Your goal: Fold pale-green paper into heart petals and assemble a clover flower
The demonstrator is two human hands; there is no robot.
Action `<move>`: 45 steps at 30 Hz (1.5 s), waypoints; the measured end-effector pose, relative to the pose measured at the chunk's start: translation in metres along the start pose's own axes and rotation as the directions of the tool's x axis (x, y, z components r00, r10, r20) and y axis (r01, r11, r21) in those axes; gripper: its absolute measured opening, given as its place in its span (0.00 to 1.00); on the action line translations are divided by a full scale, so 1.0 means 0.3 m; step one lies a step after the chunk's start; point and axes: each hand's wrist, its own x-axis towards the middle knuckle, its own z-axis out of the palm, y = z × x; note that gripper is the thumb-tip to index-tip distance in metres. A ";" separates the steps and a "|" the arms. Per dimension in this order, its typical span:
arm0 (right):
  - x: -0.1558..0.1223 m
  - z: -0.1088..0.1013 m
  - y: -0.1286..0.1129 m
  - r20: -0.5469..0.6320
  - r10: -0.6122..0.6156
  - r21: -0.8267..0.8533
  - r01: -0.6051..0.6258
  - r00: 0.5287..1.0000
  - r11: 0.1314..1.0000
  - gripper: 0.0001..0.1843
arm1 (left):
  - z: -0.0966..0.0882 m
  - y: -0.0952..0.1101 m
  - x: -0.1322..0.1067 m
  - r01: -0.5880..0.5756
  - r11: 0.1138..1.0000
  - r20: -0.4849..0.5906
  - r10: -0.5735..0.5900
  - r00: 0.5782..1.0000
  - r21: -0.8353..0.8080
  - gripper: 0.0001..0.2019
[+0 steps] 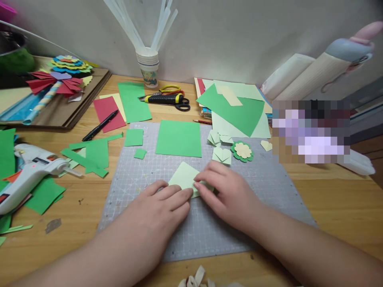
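A pale green paper piece (186,177) lies on the grey cutting mat (143,179). My left hand (158,211) rests flat on the mat with its fingertips pressed on the paper's near left edge. My right hand (226,191) lies over the paper's right corner, fingers curled down and pinching it. Beyond them on the mat sit a green paper square (178,138), two small green scraps (133,137), several folded pale green pieces (222,154) and a green and cream paper flower (242,151).
A white glue gun (30,171) lies at the left among green offcuts (89,155). Scissors (170,98), a black pen (100,125), a paper cup of glue sticks (149,67) and stacked coloured sheets (236,107) sit further back. Paper flowers (60,75) rest on cardboard at far left.
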 end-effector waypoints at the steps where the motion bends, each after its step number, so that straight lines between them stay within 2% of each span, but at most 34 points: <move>1: -0.013 -0.003 -0.015 0.054 -0.021 -0.079 0.025 0.998 0.997 0.13 | 0.000 -0.001 -0.001 0.003 1.000 -0.007 -0.003 1.000 -0.015 0.17; 5: -0.053 0.001 -0.066 0.177 0.017 -0.265 0.031 0.984 0.964 0.22 | 0.004 -0.001 -0.005 0.007 0.999 -0.029 -0.009 1.000 -0.047 0.17; 10: -0.046 -0.005 -0.075 0.303 0.157 -0.395 -0.027 0.940 0.918 0.24 | 0.007 -0.007 0.002 0.001 0.999 -0.001 -0.001 1.000 -0.038 0.20; 14: -0.037 -0.026 -0.066 0.259 0.277 -0.514 -0.110 0.925 0.851 0.24 | 0.008 -0.009 0.003 0.010 0.999 -0.012 -0.010 1.000 -0.039 0.20; 17: -0.054 -0.028 -0.080 0.254 0.235 -0.483 -0.088 0.938 0.871 0.25 | 0.008 -0.008 -0.002 0.006 0.998 -0.017 -0.007 1.000 -0.054 0.20; 20: -0.080 -0.014 -0.105 0.322 0.113 -0.416 0.033 0.940 0.909 0.26 | 0.004 -0.006 -0.003 0.003 0.997 -0.025 -0.005 1.000 -0.072 0.21; 23: -0.095 0.000 -0.122 0.362 0.069 -0.412 0.093 0.929 0.906 0.26 | -0.001 -0.003 0.000 -0.001 0.998 -0.042 -0.002 0.999 -0.068 0.22; 26: -0.093 -0.004 -0.121 0.381 0.108 -0.457 0.086 0.918 0.885 0.26 | -0.005 -0.001 0.003 -0.002 0.998 -0.047 -0.001 0.999 -0.057 0.21; 33: -0.080 -0.045 -0.102 0.386 0.282 -0.579 -0.007 0.878 0.815 0.22 | -0.006 0.005 0.013 0.011 1.000 -0.013 -0.012 1.000 -0.029 0.21; 39: -0.084 -0.057 -0.102 0.403 0.279 -0.577 0.005 0.872 0.816 0.22 | 0.016 0.030 0.020 -0.011 0.992 -0.031 0.015 0.999 0.127 0.21; 43: -0.090 -0.055 -0.100 0.394 0.272 -0.579 0.008 0.878 0.815 0.22 | 0.007 0.050 0.009 0.116 0.967 -0.135 -0.087 0.987 0.225 0.11; 45: -0.093 -0.052 -0.098 0.395 0.247 -0.579 0.032 0.885 0.815 0.22 | -0.004 0.054 0.005 0.156 0.959 -0.167 -0.117 0.979 0.238 0.10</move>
